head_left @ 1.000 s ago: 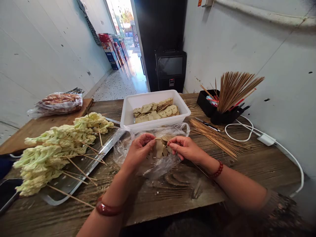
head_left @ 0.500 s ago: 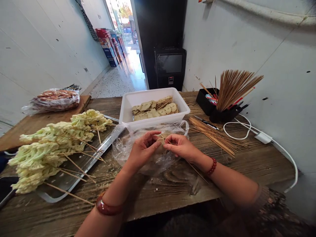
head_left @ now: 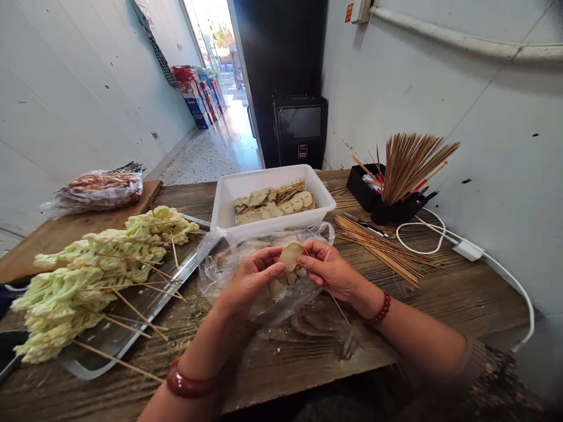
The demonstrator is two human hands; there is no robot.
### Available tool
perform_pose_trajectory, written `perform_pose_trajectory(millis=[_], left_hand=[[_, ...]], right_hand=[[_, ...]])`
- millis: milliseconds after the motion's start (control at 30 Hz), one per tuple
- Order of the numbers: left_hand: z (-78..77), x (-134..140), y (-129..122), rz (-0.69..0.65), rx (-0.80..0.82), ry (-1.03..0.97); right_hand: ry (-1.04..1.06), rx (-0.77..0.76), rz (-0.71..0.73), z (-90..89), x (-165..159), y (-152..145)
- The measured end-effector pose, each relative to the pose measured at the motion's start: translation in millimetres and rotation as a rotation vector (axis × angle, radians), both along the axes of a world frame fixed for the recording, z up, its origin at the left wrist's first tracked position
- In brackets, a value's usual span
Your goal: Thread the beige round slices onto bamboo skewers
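Observation:
Between my hands, over the plastic bag, is a pale, thin round slice (head_left: 291, 255), possibly potato. My left hand (head_left: 255, 275) pinches it by its left edge, thumb in front. In my right hand (head_left: 336, 272) is a thin wooden skewer (head_left: 339, 308), its tip showing above the slice and its shaft slanting down to the right. More pale slices hang just below the fingers, partly hidden. The clear plastic bag (head_left: 215, 264) lies crumpled under both hands. Just behind it, a white tub (head_left: 272, 225) contains finished skewers of similar slices (head_left: 297, 202).
Skewered cauliflower (head_left: 83, 269) lies on a metal tray (head_left: 132, 337) to the left. Behind it, a bagged bundle (head_left: 99, 190) rests on a wooden board (head_left: 26, 261). Loose skewers (head_left: 382, 249), a black holder (head_left: 387, 212) full of skewers, and a white cable (head_left: 468, 250) are at right.
Both hands have shifted slightly down, and the slice between them now faces me more fully. More pale slices show below the fingers. The camera view has tilted up a little.

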State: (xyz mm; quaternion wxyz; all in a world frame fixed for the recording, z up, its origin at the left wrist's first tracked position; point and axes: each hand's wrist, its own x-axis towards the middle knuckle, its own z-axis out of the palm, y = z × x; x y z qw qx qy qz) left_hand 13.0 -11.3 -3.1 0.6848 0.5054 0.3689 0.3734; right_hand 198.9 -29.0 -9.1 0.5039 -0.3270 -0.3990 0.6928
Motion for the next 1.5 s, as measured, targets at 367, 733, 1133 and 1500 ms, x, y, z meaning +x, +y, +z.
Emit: perform_pose_trajectory(millis=[367, 733, 1133, 1500], left_hand=[[-2.3, 3, -3, 0.113, 0.044, -0.058], [-2.9, -8, 6, 0.269, -0.055, -0.16], [-1.8, -10, 6, 0.305, 0.014, -0.086], [-3.5, -11, 6, 0.285, 0.075, -0.009]], right_hand=[[-0.042, -0.034, 0.001, -9.1, -7, 0], [-0.329, 0.102, -0.063, -8.5, 2, -6], [-0.717, 0.574, -0.117, -8.6, 0, -17], [-0.668, 0.521, -0.094, -5.6, 0, -16]])
